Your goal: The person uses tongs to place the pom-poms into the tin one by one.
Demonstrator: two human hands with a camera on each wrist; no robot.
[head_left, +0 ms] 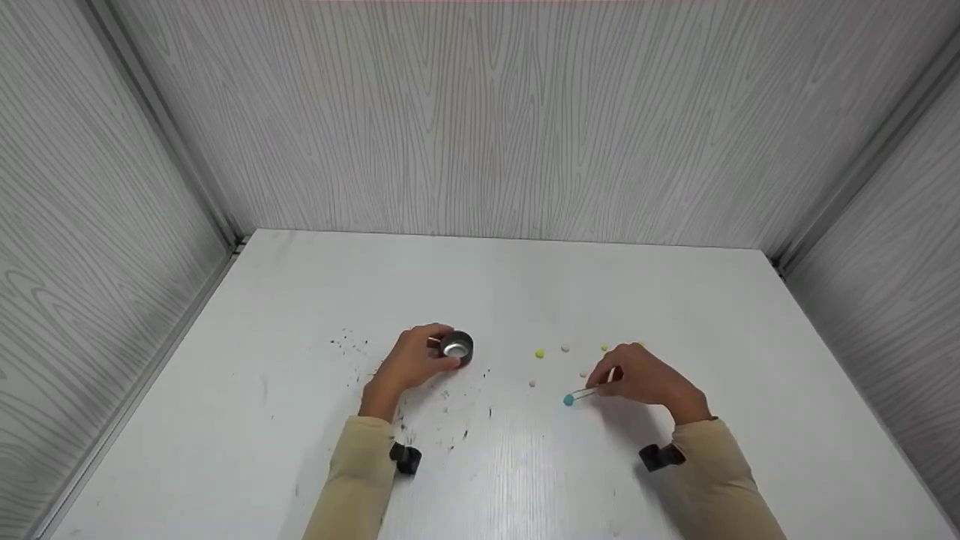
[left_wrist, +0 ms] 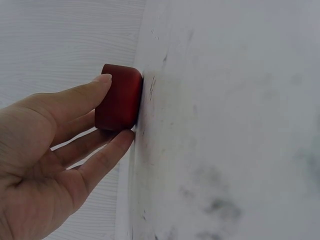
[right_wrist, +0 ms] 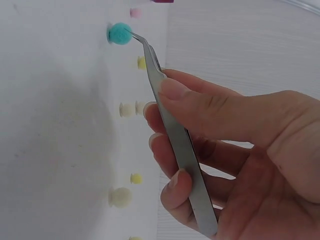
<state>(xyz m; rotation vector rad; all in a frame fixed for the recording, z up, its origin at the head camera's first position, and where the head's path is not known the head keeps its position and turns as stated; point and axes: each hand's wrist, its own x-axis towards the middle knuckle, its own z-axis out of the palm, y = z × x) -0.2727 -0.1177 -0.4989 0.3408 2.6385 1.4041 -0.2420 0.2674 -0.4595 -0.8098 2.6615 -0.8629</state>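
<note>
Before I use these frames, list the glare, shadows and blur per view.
Head: streaky glare on the near tabletop, soft shadow below the right hand; left wrist: dim, smudges near the lower edge look blurred; right wrist: broad soft shadow on the left, pale balls softer than the tweezers.

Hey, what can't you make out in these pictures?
Left wrist view: inside of the cup, hidden by its side.
Right wrist view: lowest ball, cut off by the bottom edge.
Head view: part of the tweezers, covered by the right hand.
Head view: what the dark specks are, too small.
</note>
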